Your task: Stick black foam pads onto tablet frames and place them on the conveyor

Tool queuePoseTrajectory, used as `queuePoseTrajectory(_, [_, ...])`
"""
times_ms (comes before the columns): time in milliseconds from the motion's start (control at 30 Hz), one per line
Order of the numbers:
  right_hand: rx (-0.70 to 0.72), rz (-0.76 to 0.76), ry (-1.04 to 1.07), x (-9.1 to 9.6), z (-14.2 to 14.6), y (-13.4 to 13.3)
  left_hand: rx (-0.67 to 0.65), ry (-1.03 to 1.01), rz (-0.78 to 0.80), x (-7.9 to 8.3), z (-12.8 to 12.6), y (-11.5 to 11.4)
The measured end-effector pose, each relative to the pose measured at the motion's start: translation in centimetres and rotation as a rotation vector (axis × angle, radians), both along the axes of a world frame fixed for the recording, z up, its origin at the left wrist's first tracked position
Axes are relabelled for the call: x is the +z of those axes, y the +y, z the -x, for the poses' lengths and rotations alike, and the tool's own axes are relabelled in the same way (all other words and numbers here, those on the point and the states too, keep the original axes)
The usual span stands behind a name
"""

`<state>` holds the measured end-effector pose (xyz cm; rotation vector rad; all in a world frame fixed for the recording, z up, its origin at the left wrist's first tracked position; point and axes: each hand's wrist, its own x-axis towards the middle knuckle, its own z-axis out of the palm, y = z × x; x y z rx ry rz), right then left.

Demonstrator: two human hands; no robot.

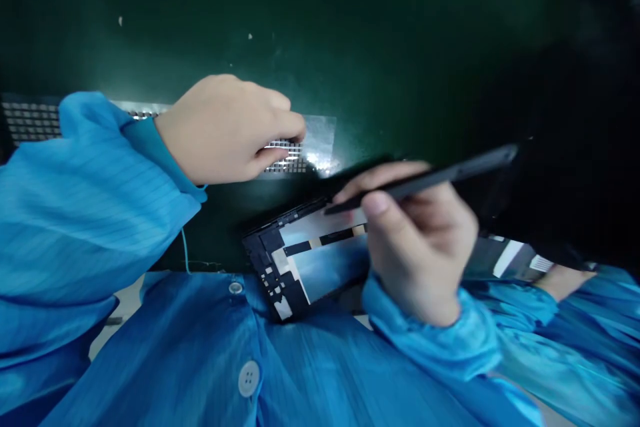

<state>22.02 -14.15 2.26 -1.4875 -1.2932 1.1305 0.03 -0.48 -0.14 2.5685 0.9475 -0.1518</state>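
Note:
My left hand (pixel 225 130) is closed over a clear sheet with a grid of small grey pads (pixel 295 161). Its fingers curl down to the sheet, and whatever is between the fingertips is hidden. Black tweezers (pixel 455 172) are gripped in my right hand (pixel 425 240), their tip pointing left over an opened flat device (pixel 330 270). This device, tablet-like with dark frame, small parts and a silvery inside, lies tilted at the table's near edge against my blue smock. My right hand covers part of it.
The dark green table (pixel 350 27) stretches away in front, with a few pale specks on it. At right, another person's hand (pixel 565 280) and blue sleeve are beside a second dark device (pixel 510 259). A strip with grid pads (pixel 33 121) runs under my left sleeve.

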Motion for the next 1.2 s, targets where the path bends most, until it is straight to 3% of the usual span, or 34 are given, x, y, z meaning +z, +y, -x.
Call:
queuePoseTrajectory(100, [-0.095, -0.12, -0.051, -1.3, 2.5, -4.4, 0.002, -0.066, 0.005, -0.5, 0.2, 0.0])
queuePoseTrajectory(167, [-0.111, -0.213, -0.097, -2.4, 3.5, -5.6, -0.004, -0.093, 0.001, -0.7, 0.2, 0.0])
queuePoseTrajectory(300, [-0.08, -0.287, -0.14, -3.4, 3.8, -5.2, -0.023, -0.062, -0.037, -0.4, 0.1, -0.1])
queuePoseTrajectory(467, [-0.008, -0.304, -0.185, -2.3, 3.9, -5.1, -0.01, -0.03, -0.043, 0.1, 0.1, -0.2])
queuePoseTrajectory(567, [0.061, -0.246, -0.286, -0.8, 3.2, -3.8, -0.022, -0.075, -0.055, -0.2, 0.2, -0.2])
queuePoseTrajectory(667, [0.125, -0.216, -0.378, -0.2, 0.9, -0.1, -0.053, -0.068, -0.092, -0.5, 0.4, -0.1])
queuePoseTrajectory(833, [0.332, -0.155, -0.327, -1.7, -2.5, 5.6, -0.083, -0.067, -0.118, -0.4, 0.5, 0.0])
queuePoseTrajectory(1000, [0.312, -0.119, -0.265, -2.6, -2.4, 5.6, -0.056, -0.038, -0.082, -0.3, 0.4, 0.0])
queuePoseTrajectory(1200, [0.321, -0.092, -0.279, -1.4, -2.1, 5.8, -0.047, -0.031, -0.074, -0.4, 0.4, 0.0])
